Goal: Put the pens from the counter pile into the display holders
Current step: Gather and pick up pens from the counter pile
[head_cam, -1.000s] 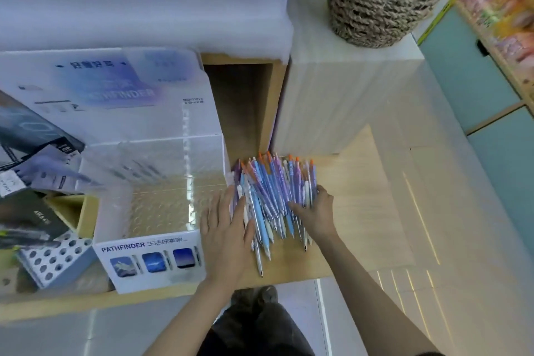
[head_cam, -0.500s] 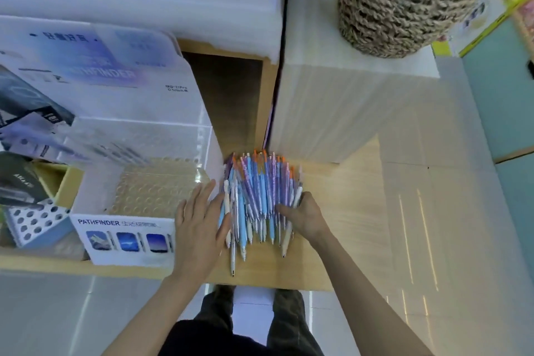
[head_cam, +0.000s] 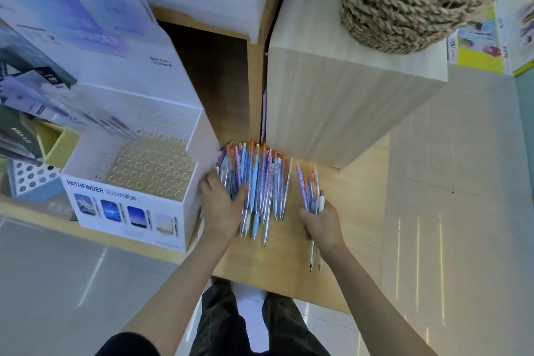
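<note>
Change: right hand [head_cam: 322, 225] has drawn away from the pile [head_cam: 260, 182] to the right and now carries a small bunch [head_cam: 309, 191] split off from it; left hand [head_cam: 221, 205] has stayed at the pile's left side.
Pile: blue, purple and white pens with orange caps, lying roughly parallel on the counter [head_cam: 289, 263], caps toward the back, tips toward the person. It sits just right of the holder [head_cam: 150, 173] and against the foot of the wooden block [head_cam: 346, 101].
Bunch: a few pens, apart from the pile, fanned upward out of the right fist, with two tips poking out below the wrist.
Handling: pens look light, stiff and smooth, so a loose bunch would likely slide or fan. Best taken mid-barrel, then fed one at a time, tip down.
Right grip: fingers wrapped tight round the lower barrels of the bunch.
Left grip: fingers bent over the pile's left edge, thumb lying across the pens. Whether it clamps any or only steadies them I cannot tell.
Holder: white box with a plate of round holes, none visibly filled. Nothing has gone in yet.
Next, as I judge: carry the bunch left across the pile to the holes.
Beyond: a woven basket [head_cam: 419, 0] stands on top of the block.
</note>
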`<state>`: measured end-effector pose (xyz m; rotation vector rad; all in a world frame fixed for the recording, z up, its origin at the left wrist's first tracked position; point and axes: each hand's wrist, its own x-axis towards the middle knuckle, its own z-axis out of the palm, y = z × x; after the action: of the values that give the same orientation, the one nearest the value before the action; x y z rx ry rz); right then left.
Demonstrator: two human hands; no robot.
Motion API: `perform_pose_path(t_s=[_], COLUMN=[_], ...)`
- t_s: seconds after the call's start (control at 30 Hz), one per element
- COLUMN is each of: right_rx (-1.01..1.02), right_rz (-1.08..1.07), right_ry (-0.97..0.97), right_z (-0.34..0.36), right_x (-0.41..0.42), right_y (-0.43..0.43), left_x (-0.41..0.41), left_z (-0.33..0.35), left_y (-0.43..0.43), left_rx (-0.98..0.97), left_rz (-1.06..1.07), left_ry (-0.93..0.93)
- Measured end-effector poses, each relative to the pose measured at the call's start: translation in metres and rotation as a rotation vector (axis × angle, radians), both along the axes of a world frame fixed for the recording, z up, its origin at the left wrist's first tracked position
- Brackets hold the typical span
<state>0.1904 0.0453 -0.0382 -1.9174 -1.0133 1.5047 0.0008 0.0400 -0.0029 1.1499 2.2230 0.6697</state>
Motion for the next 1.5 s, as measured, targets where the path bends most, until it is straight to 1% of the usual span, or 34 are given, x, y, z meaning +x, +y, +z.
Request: perform_pose_path(t_s=[0.1, 0.23, 0.3, 0.4, 0.43, 0.5, 0.57, 0.63, 0.83, 1.07, 1.17, 1.3, 1.4, 1.5], right_rx=[0.029, 0.032, 0.041, 0.066, 0.066, 0.074, 0.099, 0.115, 0.095, 0.087, 0.079, 0.089, 0.099, 0.109], right_rz=[-0.099, -0.089, -0.054, -0.019, -0.018, -0.013, -0.017, -0.044, -0.046, -0.039, -0.023, -0.003, -0.003, -0.004], right_ry=[0.0, -0.014, -0.007, 0.034, 0.055, 0.046, -0.02, -0.07, -0.047, -0.04, -0.029, -0.023, -0.027, -0.03], right_z=[-0.001, -0.001, -0.001, 0.001, 0.002, 0.003, 0.004, 0.003, -0.003, -0.008, -0.009, -0.011, -0.011, -0.011], right_x=[0.001, 0.0, -0.001, -0.005, -0.006, -0.009, -0.011, -0.01, -0.01, -0.014, -0.011, -0.009, -0.008, -0.008], right_y=[0.0, -0.002, -0.006, -0.01, -0.011, -0.011, -0.009, -0.006, -0.005, -0.008, -0.007, -0.009, -0.01, -0.01], left_x=[0.007, 0.008, 0.01, 0.016, 0.016, 0.013, 0.011, 0.01, 0.011, 0.011, 0.007, 0.0, -0.007, -0.013], left_z=[-0.011, -0.016, -0.015, -0.009, -0.008, -0.009, -0.013, -0.017, -0.023, -0.024, -0.025, -0.023, -0.025, -0.024], left_y=[0.008, 0.01, 0.007, 0.003, 0.003, 0.005, 0.008, 0.012, 0.014, 0.017, 0.017, 0.017, 0.018, 0.022], left_rx=[-0.054, -0.054, 0.011, 0.181, 0.193, 0.127, 0.013, -0.046, -0.008, -0.07, -0.053, 0.004, 0.021, -0.009], left_rz=[0.051, 0.082, 0.041, -0.067, -0.072, 0.006, 0.095, 0.118, 0.094, 0.05, 0.02, -0.017, -0.043, -0.079], left_ry=[0.043, 0.1, 0.111, 0.095, 0.107, 0.105, 0.073, 0.089, 0.165, 0.173, 0.151, 0.007, -0.015, -0.036])
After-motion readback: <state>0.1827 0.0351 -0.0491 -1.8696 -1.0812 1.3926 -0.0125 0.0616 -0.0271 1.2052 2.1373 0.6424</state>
